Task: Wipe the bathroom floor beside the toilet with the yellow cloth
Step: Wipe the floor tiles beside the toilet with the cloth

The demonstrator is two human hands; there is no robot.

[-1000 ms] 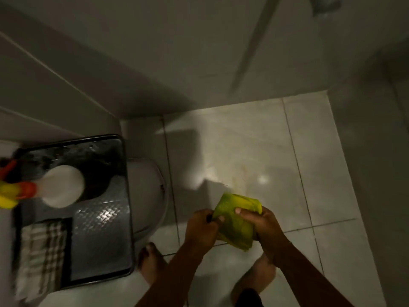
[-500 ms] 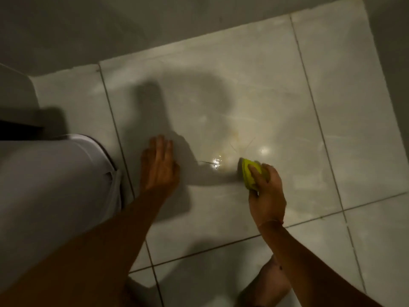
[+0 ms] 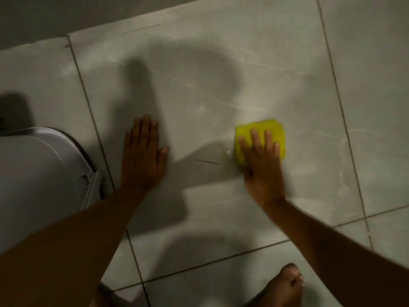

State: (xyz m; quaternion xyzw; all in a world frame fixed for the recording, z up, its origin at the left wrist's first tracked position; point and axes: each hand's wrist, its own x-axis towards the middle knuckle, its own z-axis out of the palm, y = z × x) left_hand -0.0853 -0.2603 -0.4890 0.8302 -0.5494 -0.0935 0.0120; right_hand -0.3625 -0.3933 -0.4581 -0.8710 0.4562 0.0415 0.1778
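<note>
The yellow cloth lies folded and flat on the pale tiled floor, right of centre. My right hand presses down on it with fingers spread, covering its near half. My left hand rests palm-down on the tile, fingers together, holding nothing, between the cloth and the white toilet at the left edge. A small wet patch and a thin dark strand lie on the tile just left of the cloth.
A grey wall meets the floor along the top left. My bare right foot stands at the bottom edge. Dark shadows of my arms and head fall across the middle tiles.
My right hand has flattened the bunched cloth onto the tile and slid it slightly right. My left hand stays planted on the floor. A second ago both hands held the cloth in the air.
</note>
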